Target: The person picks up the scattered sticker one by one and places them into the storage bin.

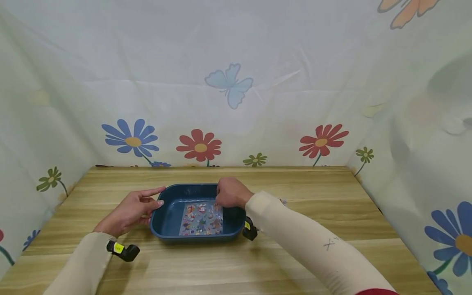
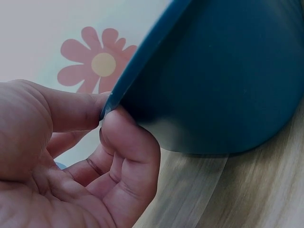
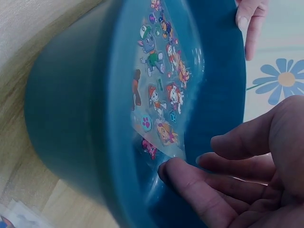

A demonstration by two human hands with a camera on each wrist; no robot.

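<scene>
A blue rectangular basin [image 1: 166, 236] with rounded corners stands on the wooden table. Its left rim is pinched between the thumb and a curled finger of my left hand [image 1: 132, 209]; the left wrist view shows the rim [image 2: 135, 61] between them. A clear sticker sheet [image 1: 200, 219] with colourful cartoon dogs lies flat on the basin's floor. Over the right part of the basin is my right hand [image 1: 232, 192], fingers bent down inside. In the right wrist view its thumb and fingers stand apart, one fingertip [image 3: 173, 171] close to the sheet's corner; contact cannot be made out.
Another clear printed sheet [image 3: 21, 216] lies on the table outside the basin, mostly hidden behind the right sleeve [image 1: 306, 229] in the head view. A flower-printed curtain [image 1: 258, 131] closes off the table's back and sides.
</scene>
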